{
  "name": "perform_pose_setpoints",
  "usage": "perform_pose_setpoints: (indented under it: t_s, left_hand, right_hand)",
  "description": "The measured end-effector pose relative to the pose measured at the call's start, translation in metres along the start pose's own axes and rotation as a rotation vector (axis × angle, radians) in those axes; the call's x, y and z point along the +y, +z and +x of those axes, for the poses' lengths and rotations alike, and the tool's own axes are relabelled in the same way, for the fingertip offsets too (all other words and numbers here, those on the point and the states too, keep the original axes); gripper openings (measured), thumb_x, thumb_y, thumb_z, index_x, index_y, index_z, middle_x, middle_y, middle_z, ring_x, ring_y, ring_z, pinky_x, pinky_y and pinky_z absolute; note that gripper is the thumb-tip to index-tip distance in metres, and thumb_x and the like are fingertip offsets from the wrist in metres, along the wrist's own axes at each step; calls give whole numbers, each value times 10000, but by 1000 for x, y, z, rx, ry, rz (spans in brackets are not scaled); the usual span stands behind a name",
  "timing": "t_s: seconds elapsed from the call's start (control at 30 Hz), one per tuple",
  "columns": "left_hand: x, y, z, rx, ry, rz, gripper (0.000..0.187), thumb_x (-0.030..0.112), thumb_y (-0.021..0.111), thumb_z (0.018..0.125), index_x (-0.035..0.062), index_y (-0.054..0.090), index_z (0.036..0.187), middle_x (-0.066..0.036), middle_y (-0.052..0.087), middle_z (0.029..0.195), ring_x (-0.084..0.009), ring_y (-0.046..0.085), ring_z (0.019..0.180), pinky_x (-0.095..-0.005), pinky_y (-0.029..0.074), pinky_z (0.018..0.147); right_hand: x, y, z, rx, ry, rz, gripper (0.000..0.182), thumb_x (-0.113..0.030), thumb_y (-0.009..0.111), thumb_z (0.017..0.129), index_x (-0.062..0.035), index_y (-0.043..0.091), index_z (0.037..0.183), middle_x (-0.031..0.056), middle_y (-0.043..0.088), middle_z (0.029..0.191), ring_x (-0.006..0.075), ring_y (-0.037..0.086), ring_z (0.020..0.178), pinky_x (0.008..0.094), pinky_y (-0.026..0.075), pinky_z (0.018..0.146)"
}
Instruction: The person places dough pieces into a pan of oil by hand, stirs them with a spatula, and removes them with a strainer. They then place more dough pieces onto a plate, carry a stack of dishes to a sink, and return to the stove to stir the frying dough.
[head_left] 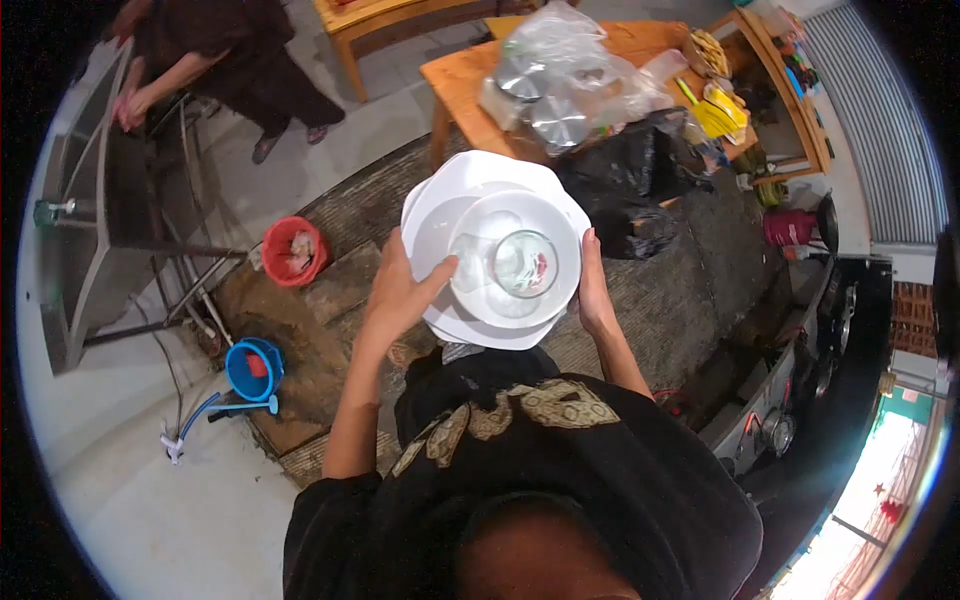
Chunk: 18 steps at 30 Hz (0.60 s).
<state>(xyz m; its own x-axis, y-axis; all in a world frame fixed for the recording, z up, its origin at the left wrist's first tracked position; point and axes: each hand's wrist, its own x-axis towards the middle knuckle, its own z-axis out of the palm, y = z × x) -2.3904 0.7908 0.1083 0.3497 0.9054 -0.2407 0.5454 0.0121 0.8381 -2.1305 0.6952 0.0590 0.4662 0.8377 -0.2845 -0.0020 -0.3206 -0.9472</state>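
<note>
A stack of white dishes is held up in front of my body, its bottom piece a wide angular white plate (490,170). A round white bowl (500,205) rests in the stack, and a clear drinking glass (525,264) sits inside the bowl, with more clear glass showing beside it. My left hand (412,290) grips the left side, its thumb reaching over to the bowl's rim and its other fingers hidden underneath. On the opposite side my right hand (595,285) holds the plate's edge, with most of its fingers out of sight.
Ahead, a wooden table (455,75) bears plastic bags (560,80); a black bag (630,170) lies before it. A metal sink (100,240) stands left, with a person (215,40) beyond. Red (318,255) and blue buckets (240,375) stand on the floor. A dark counter (860,350) runs right.
</note>
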Motion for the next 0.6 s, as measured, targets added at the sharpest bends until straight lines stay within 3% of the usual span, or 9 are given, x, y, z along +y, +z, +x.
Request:
perform_pose_setpoints:
  t_s: [0.13,0.2,0.23,0.33,0.37,0.5,0.6]
  left_hand:
    - [41,45,25,-92,42,-170,635,353,652,784,-29,416,1233,-235,533,1159,-307,538,1056,-378,413,900]
    - [66,49,30,-151,24,-168,632,341,637,799,-27,402,1257,-210,546,1155,-271,534,1057,-356,398,915]
    - [82,47,33,-191,17,-143,669,347,622,811,-35,367,1297,-213,527,1198,-262,513,1099,-347,382,942]
    - [100,46,45,-186,43,-69,687,354,609,825,-31,351,1332,-201,521,1231,-247,503,1128,-338,366,967]
    - [105,45,51,-173,63,-37,680,352,608,828,-28,354,1331,-198,525,1228,-245,505,1125,-338,367,966]
    - [111,45,81,-128,156,-60,639,378,652,787,-45,447,1220,-242,551,1161,-293,556,1066,-378,408,908]
    - [141,46,109,-160,159,-67,656,407,645,792,-55,451,1216,-243,558,1151,-287,555,1071,-366,410,902]
  right_hand:
    - [-55,-62,-13,-20,109,-28,754,-566,273,937,54,204,1361,230,291,1354,301,266,1292,393,209,1076]
    - [-64,-77,-15,-14,42,-36,775,-570,272,935,57,174,1379,235,246,1389,306,218,1325,399,188,1090]
    - [-58,-83,-14,94,29,-91,751,-571,214,948,31,216,1397,172,414,1327,258,387,1242,355,285,1050]
    - [-70,-94,-10,-43,128,153,759,-578,207,946,23,216,1407,176,371,1378,255,351,1279,362,279,1058]
    - [-68,-93,-5,-10,101,187,760,-592,202,940,12,254,1398,173,390,1364,242,392,1250,357,310,1040]
    - [-57,-103,25,34,25,94,764,-613,190,930,-14,281,1394,156,436,1335,221,473,1180,353,378,988]
    - [-84,-114,54,28,-25,92,767,-627,185,922,-36,285,1400,149,422,1354,229,443,1217,367,359,1011]
